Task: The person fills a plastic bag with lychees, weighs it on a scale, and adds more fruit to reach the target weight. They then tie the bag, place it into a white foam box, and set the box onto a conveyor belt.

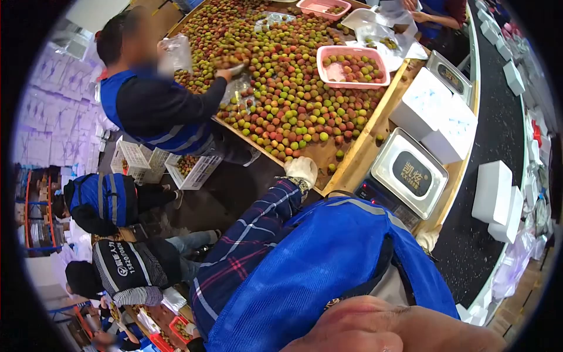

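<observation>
My left hand (302, 171), in a white glove, rests at the near edge of the wooden table, beside a wide spread of red and green fruit (293, 105); its fingers look curled and what is under them is hidden. My right hand (427, 240), also gloved, is low by the wooden ledge, right of the scale, mostly hidden by my blue vest. The scale (409, 173) has a silver tray with nothing on it. A pink basket (353, 84) partly filled with fruit stands on the table.
White foam boxes (448, 135) stand beside a second scale (450, 78). A black conveyor (463, 217) runs along the right, carrying foam boxes (491, 190). A co-worker (152, 111) scoops fruit at left. White crates (193, 173) are on the floor. Other people stand farther back.
</observation>
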Demonstrator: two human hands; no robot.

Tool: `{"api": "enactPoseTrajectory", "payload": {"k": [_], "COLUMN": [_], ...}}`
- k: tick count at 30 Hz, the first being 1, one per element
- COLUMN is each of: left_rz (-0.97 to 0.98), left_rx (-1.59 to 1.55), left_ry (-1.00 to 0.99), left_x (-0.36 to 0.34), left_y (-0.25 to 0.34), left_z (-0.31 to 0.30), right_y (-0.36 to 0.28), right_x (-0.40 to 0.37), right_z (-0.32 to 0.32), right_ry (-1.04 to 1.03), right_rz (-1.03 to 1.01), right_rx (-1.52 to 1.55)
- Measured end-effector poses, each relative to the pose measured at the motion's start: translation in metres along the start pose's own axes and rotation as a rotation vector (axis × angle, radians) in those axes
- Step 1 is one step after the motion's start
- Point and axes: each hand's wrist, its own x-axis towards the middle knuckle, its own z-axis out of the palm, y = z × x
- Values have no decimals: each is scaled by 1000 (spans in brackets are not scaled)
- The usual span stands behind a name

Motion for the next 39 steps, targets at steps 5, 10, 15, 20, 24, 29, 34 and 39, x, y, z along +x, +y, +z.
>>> {"api": "enactPoseTrajectory", "payload": {"k": [5, 10, 15, 20, 24, 29, 34, 39], "left_rz": [2, 4, 31, -27, -18, -14, 23, -12], "left_rx": [-7, -7, -12, -6, 30, 20, 176, 172], "left_ry": [-29, -19, 61, -38, -29, -50, -113, 23], "left_x": [3, 4, 3, 7, 6, 3, 11, 9], "left_y": [0, -1, -2, 8, 4, 1, 4, -1], "left_z": [4, 3, 8, -7, -1, -2, 8, 29], "right_y": [-26, -32, -20, -15, -3, -8, -7, -3], "right_x": [-9, -12, -9, -3, -2, -1, -6, -6], "right_z": [-28, -37, -29, -21, -6, -2, -12, -7], "right_ry": [-55, -81, -64, -42, 116, 49, 31, 104], "right_rz": [38, 0, -4, -46, -142, -59, 37, 35], "right_rx": [-22, -31, 17, 72, 43, 88, 126, 107]}}
